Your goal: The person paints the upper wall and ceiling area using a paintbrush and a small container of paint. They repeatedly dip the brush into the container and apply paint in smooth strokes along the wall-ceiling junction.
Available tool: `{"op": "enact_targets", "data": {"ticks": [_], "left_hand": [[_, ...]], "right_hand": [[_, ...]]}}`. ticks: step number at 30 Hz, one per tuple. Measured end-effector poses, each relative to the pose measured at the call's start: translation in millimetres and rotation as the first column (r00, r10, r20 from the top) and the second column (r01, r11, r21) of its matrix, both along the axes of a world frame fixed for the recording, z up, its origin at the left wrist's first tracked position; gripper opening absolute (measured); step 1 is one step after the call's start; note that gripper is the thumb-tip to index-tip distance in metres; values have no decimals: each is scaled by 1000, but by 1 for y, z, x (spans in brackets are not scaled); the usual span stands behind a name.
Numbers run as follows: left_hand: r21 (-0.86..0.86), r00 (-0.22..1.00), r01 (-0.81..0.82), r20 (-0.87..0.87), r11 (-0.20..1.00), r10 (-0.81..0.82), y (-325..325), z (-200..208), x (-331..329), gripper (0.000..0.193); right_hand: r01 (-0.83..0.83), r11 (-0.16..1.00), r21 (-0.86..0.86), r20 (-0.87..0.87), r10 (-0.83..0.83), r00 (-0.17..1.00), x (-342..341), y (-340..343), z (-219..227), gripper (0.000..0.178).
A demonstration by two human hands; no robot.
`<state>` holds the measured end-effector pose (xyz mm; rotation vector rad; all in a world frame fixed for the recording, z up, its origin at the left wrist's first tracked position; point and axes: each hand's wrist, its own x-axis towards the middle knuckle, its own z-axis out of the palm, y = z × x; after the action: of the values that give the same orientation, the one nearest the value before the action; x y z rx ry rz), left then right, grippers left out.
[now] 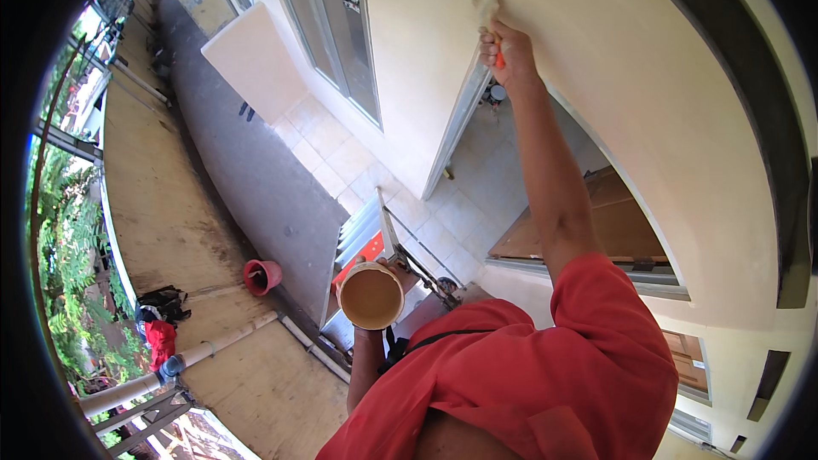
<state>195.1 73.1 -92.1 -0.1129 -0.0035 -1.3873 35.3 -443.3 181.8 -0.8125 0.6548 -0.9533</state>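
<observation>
Raised high, my right hand point(509, 49) is closed around the orange handle of a flat paintbrush point(486, 2). The pale bristle end points up against the cream wall point(426, 0), just above the top corner of the doorway; whether it touches is hard to tell. Low in front of me, my left hand point(366, 334) grips a round paint tub point(371, 298) from below and its side. The tub has a pale rim and yellowish-tan paint inside. It hides most of the left fingers.
A stepladder point(362, 226) stands beneath me. Right of it, the doorway holds brown cardboard point(626, 217). A sliding window point(336, 25) is set in the wall. A red bucket point(262, 277) stands left by a parapet point(204, 213), with a pipe point(226, 345) and dark and red cloth nearby.
</observation>
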Motion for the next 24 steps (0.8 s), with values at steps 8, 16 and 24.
{"op": "enact_targets", "data": {"ticks": [8,16,24], "left_hand": [[8,997,9,-77,1000,-9,2,16,-6,79],[31,995,49,-83,998,-46,4,29,-2,82],[-3,999,29,-35,1000,-29,1,15,1,81]], "right_hand": [[306,950,68,142,-313,939,-138,125,-13,34],[863,483,-149,188,-843,505,-162,241,-30,33],[848,529,-27,186,-831,524,-67,103,-33,23]]}}
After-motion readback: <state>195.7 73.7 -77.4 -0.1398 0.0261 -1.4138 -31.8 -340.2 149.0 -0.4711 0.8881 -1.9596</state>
